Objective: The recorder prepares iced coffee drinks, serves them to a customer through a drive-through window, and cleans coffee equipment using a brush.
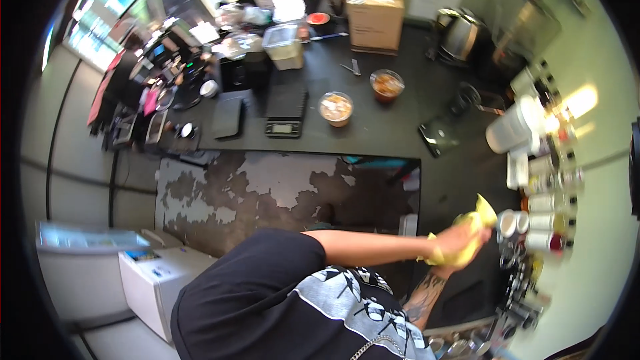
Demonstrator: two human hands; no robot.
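Both my arms reach to the right over the dark counter, where a yellow cloth (485, 211) is bunched between my hands. My left hand (459, 239) is closed round the cloth, and folds of it stick out past the fingers and near the wrist. Just below it, my right hand (447, 270), at the end of a tattooed forearm, presses against the underside of the same bundle. Its fingers are mostly covered by the cloth and the left hand. Two white cups (508, 223) stand close to the far end of the cloth.
Bottles (550, 221) line the right wall beside a white pitcher (510, 135). Across the back counter (393, 120) are two filled clear cups (336, 108), a black scale (285, 113), a cardboard box (375, 17), a kettle (460, 35) and a phone (438, 137).
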